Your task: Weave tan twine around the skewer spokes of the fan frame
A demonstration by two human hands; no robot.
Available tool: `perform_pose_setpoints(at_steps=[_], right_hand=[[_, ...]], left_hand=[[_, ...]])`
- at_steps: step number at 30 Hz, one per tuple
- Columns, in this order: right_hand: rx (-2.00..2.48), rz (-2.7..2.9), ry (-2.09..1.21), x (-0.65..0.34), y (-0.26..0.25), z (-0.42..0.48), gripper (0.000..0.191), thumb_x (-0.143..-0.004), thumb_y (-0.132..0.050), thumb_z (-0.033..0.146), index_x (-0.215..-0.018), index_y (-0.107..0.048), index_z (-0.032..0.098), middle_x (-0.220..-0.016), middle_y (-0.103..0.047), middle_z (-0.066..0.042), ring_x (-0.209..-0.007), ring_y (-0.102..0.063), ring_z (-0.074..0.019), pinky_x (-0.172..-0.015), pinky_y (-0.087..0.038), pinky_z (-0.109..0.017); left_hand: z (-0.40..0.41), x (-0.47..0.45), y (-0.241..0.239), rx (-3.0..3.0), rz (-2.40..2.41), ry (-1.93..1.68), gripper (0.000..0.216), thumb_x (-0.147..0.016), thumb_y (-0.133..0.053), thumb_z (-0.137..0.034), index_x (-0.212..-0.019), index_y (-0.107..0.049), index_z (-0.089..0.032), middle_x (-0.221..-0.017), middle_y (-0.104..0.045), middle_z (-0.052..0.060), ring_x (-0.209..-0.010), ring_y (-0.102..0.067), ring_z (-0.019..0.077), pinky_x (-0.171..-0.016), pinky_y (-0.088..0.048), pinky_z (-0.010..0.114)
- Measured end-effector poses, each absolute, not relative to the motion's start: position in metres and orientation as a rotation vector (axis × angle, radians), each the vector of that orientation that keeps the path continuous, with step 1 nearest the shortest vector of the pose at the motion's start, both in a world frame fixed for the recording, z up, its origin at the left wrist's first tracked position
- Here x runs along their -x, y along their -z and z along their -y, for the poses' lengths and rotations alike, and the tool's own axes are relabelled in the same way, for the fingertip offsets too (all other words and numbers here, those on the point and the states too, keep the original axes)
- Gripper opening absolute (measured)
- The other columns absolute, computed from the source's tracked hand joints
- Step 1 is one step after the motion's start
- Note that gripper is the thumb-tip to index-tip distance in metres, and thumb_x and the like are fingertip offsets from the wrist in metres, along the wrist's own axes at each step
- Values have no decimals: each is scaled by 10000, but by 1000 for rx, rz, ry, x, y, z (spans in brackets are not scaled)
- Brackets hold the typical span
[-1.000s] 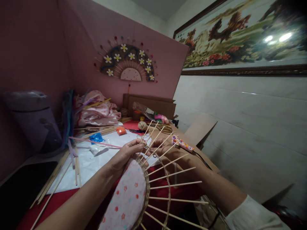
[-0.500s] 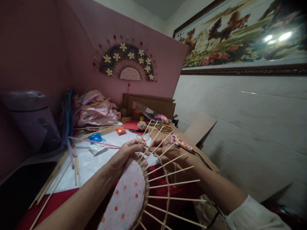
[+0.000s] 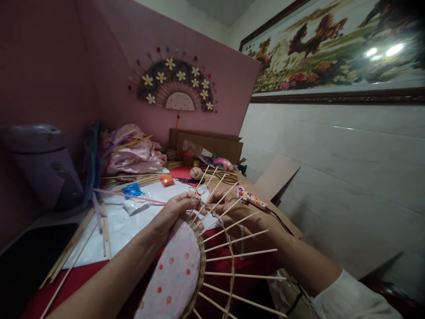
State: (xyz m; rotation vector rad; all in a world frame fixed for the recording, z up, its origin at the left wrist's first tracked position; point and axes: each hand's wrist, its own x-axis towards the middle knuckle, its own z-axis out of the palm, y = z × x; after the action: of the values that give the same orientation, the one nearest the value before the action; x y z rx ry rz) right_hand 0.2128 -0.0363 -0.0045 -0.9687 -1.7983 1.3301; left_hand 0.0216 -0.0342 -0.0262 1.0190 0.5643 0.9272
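Note:
A half-round fan frame (image 3: 174, 270) tilts across the lower middle, its flat base covered in pale cloth with red flower prints. Thin wooden sticks (image 3: 242, 256) spread out from its curved edge, and brown twine (image 3: 232, 266) runs across them in an arc. My left hand (image 3: 175, 215) is closed on the frame's far end, thumb and finger pinching the twine at the outermost sticks. Beyond the sticks, my right hand (image 3: 227, 204) is closed around the twine near the same end; sticks partly cover its fingers.
A ball of twine (image 3: 196, 173), scissors (image 3: 230, 178) and an orange packet (image 3: 166, 180) lie behind the hands. A flower-patterned glue gun (image 3: 252, 198) lies by my right wrist. Loose sticks (image 3: 71, 246) and a purple tumbler (image 3: 43, 168) are left. A finished fan (image 3: 181, 84) hangs on the pink board.
Almost nothing differs. Both hands keep their places at the frame's far end, and the view has shifted very slightly.

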Motion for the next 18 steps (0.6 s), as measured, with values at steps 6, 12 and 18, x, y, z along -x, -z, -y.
perform_pose_setpoints(at_steps=[6,12,18], right_hand=[[1019,1841,-1287,-217,1,49,303,-881,-515,304,-1144,-522,155,-1143,-552,-85,-951,-577,-196,-794,-496,-399],[1069,1869,-1289,-215,1,36,312,-876,-522,307,-1148,-522,155,-1148,-550,-82,-963,-574,-206,-799,-494,-404],[1098,1867,-1272,-213,4,27,273,-854,-552,321,-1054,-568,136,-1017,-600,-66,-858,-599,-180,-732,-503,-355]], left_hand=[[34,-22,26,-1009,-544,-915,94,-751,-560,-204,-825,-508,-177,-745,-648,25,-505,-620,171,-490,-482,302],[33,-22,27,-1037,-543,-922,101,-753,-570,-197,-831,-511,-172,-754,-651,31,-505,-621,171,-491,-481,299],[33,-22,27,-1026,-559,-921,115,-750,-584,-199,-839,-514,-173,-763,-651,28,-503,-617,163,-487,-478,291]])
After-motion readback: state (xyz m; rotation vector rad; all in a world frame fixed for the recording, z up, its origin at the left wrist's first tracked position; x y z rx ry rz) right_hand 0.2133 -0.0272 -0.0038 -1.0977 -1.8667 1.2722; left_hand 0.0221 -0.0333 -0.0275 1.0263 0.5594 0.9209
